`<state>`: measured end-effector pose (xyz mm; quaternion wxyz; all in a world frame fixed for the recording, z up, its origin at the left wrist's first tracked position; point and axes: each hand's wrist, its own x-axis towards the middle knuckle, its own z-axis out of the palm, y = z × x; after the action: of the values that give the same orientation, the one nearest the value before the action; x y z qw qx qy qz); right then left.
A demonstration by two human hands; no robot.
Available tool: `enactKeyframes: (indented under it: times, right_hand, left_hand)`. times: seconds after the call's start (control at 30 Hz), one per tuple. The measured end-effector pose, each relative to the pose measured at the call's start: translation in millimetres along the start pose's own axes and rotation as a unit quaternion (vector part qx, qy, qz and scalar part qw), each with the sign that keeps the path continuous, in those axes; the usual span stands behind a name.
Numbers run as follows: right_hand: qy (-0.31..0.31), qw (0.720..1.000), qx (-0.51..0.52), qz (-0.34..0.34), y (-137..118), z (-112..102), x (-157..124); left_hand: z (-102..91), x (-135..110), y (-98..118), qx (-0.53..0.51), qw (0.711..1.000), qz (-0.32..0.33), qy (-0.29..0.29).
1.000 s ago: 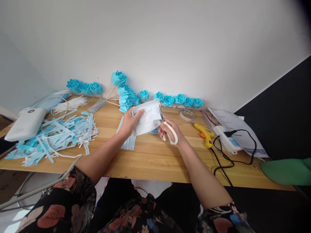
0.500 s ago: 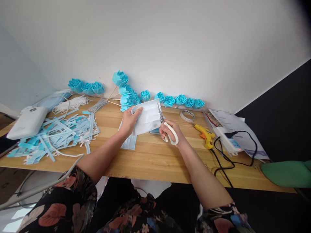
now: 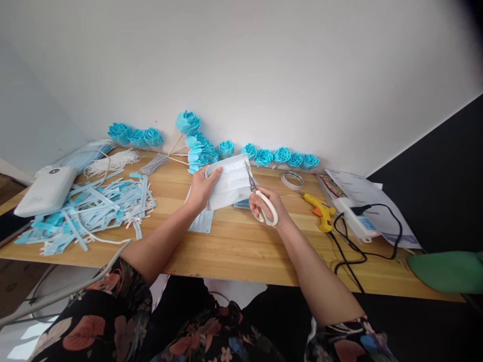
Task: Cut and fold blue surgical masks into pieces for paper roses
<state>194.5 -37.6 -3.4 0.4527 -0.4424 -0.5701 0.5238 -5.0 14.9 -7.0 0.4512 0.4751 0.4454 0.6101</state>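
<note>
My left hand (image 3: 204,187) is closed on the left edge of a pleated face mask (image 3: 232,182), its white side toward me, held up above the table. In my right hand (image 3: 269,201) is a pair of scissors (image 3: 270,208) with white handles. The metal blades lie along the mask's right edge, pointing up and away; their tips look slightly apart. Beneath the held mask, a pale blue mask piece (image 3: 203,222) lies on the wood by my left wrist. A blue stack of pieces (image 3: 242,203) shows partly behind my right hand.
Blue flowers (image 3: 282,155) line the wall at the back. Cut blue and white strips (image 3: 101,203) heap on the left beside a white power bank (image 3: 47,190). At right are a tape roll (image 3: 292,180), a yellow glue gun (image 3: 320,210) and a power strip (image 3: 355,219) with black cords.
The whole view has shifted very slightly. Both hands keep their grip, and the scissors stay at the mask's right edge.
</note>
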Motion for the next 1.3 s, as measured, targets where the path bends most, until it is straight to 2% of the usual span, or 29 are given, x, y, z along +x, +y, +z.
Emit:
enactKeyframes:
  times: [0.27, 0.53, 0.8, 1.3]
  right_hand:
    - [-0.042, 0.999, -0.007, -0.010, 2.4, -4.2, 2.2]
    - [-0.040, 0.999, -0.004, -0.003, 2.8, -5.1, 3.8]
    - [-0.027, 1.000, -0.001, 0.003, -1.9, -2.4, 2.1]
    - [0.001, 0.999, -0.036, -0.034, -5.5, -0.9, 2.4]
  left_hand:
    - [-0.2, -2.8, 2.4, 0.016, 1.000, 0.015, -0.012]
    - [0.5, -3.1, -2.5, 0.053, 0.998, 0.040, -0.021]
    - [3.6, -4.7, -4.9, 0.068, 0.996, 0.038, -0.033]
    - [3.2, -5.5, -6.8, 0.084, 0.995, 0.042, -0.035]
